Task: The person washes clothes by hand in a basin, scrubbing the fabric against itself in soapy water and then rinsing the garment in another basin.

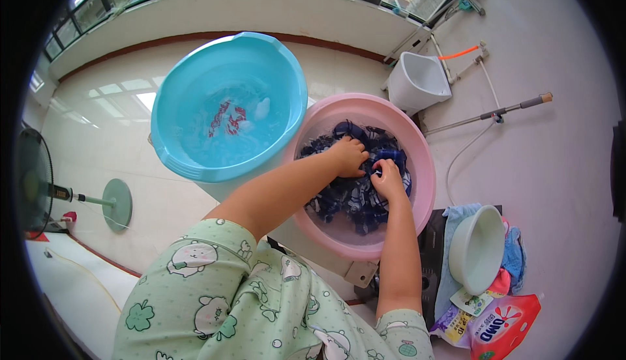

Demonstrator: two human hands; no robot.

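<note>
A pink plastic basin (424, 179) stands before me, holding water and dark blue patterned cloth (362, 201). The wet fabric lies bunched up, with lighter markings across it. My left hand (349, 157) is on the far part of this cloth, fingers and thumb curled into the folds. Close beside it, my right hand (388, 178) pinches a fold between thumb and fingers. The two hands are slightly apart, both inside the rim. How much fabric each one holds is hidden by the fingers.
Left of the pink basin, a larger blue tub (166, 115) contains water and a red patterned piece (227, 118). A white bucket (419, 84) is behind at right. Nearer are a pale basin (477, 250) and an OMO detergent pouch (503, 326). A fan (36, 184) stands far left.
</note>
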